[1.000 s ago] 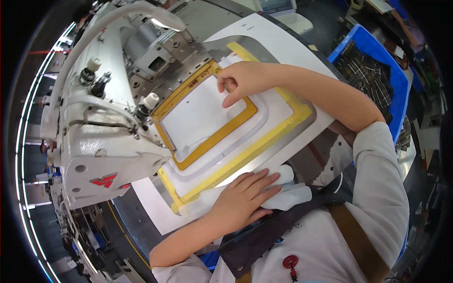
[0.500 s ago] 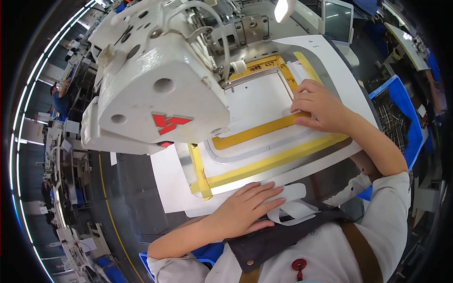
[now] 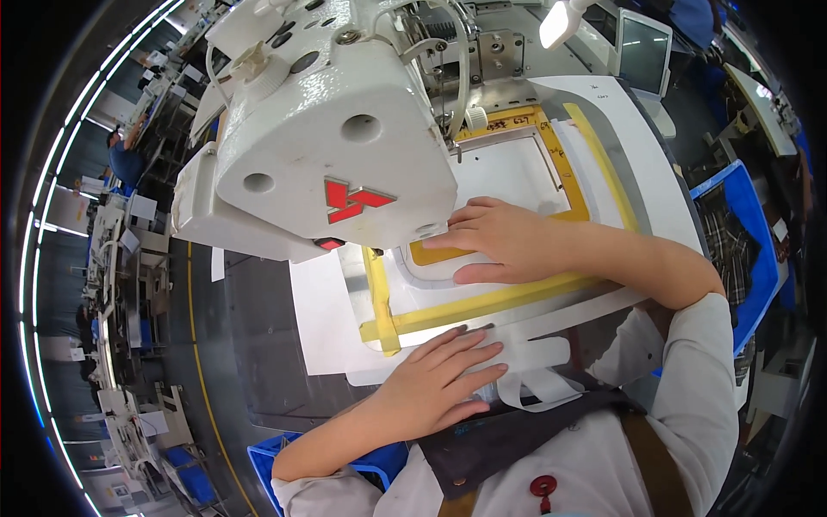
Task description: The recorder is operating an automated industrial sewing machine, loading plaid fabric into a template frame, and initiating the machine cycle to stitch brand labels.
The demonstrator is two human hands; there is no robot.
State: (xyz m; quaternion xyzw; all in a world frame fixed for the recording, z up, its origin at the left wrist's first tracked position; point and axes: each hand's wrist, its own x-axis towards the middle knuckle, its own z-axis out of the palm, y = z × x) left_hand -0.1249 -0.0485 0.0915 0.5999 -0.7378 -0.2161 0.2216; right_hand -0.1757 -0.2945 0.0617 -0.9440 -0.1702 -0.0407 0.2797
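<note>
My right hand (image 3: 512,243) lies across the near side of a yellow frame (image 3: 575,185), its fingers stretched out toward the sewing machine head (image 3: 336,151). Within the frame is a white panel (image 3: 508,177). Around it, yellow tape strips (image 3: 482,308) run along a white sheet on a metal plate. Closer to my body, my left hand (image 3: 435,388) rests flat with spread fingers at the table's near edge. Beside its fingertips are looped white strips (image 3: 543,385) and dark fabric (image 3: 500,431). Neither hand grips anything visible. The machine head hides the frame's left part.
The bulky white machine head overhangs the left of the work plate. A lamp (image 3: 560,24) and a screen (image 3: 643,53) stand at the back right. On the right is a blue crate (image 3: 745,258) with plaid cloth; another blue crate (image 3: 263,461) sits lower left.
My right hand has moved left along the frame, from its right corner to its near side. My left hand stays spread at the table edge. The whole view has shifted slightly.
</note>
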